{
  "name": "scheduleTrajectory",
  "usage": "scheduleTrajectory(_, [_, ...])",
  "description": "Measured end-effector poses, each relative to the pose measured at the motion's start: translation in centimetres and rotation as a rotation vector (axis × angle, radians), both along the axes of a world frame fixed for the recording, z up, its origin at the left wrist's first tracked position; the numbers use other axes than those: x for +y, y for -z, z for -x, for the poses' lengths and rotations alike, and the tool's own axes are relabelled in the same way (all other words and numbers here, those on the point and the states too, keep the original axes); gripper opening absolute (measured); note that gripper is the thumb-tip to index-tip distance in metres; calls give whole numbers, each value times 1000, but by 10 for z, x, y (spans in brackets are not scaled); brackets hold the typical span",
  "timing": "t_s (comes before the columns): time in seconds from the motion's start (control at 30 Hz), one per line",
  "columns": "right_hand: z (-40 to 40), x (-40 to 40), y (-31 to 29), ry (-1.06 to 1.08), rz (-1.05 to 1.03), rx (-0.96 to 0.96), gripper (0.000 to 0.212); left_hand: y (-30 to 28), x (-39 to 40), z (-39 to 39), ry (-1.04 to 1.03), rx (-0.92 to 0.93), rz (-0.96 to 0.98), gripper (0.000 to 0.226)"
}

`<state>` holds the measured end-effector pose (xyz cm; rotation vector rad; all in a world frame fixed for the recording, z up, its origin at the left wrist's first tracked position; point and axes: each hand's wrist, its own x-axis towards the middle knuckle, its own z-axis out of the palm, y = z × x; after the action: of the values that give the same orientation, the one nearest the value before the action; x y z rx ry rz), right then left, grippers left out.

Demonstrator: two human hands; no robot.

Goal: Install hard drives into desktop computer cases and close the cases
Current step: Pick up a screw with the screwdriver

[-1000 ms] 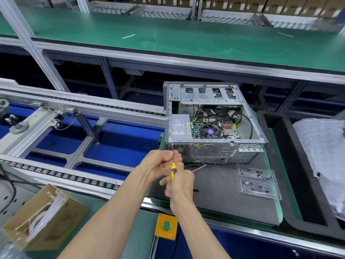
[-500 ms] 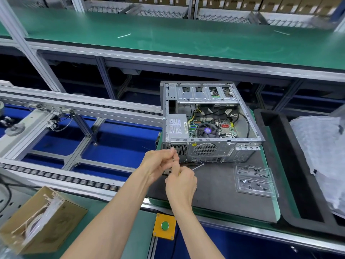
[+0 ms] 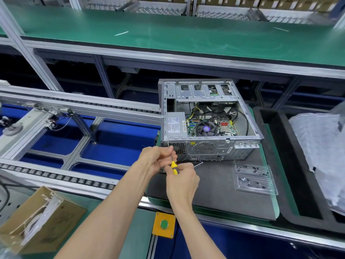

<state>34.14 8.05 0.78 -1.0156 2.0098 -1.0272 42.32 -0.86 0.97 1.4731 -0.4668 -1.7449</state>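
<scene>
**Screwdriver at the rear corner of the open case**

An open grey metal desktop computer case [image 3: 209, 120] lay on its side on a dark grey mat [image 3: 211, 186], its side panel off and its interior facing up. Inside the case a silver power supply box [image 3: 175, 125] sat at the rear left corner, with a green motherboard and its round black cooling fan [image 3: 206, 128] just to the right of it, and a perforated silver drive cage [image 3: 201, 90] ran along the far end.

The right hand [image 3: 182, 182] was clenched around the yellow handle of a small screwdriver [image 3: 174, 166], directly in front of the case's rear panel. The left hand [image 3: 158, 157] pinched the screwdriver's thin metal shaft between its fingertips, steadying it. The tip pointed up at the near left corner of the case's rear panel; whether it sat in a screw could not be told.

On the mat, to the right of the hands and in front of the case, lay a clear plastic blister tray [image 3: 254, 177] with small dark parts in it. A yellow box with a green push button [image 3: 164, 224] was mounted on the desk edge, nearer than the case and below the right forearm. A brown cardboard box of white cable ties [image 3: 37, 219] stood well to the left of the case.
</scene>
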Motion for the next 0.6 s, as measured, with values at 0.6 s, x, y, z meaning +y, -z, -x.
scheduleTrajectory(0.6, [39,1,18,-249,118,25,16,40,33,11,-74,645,53,88])
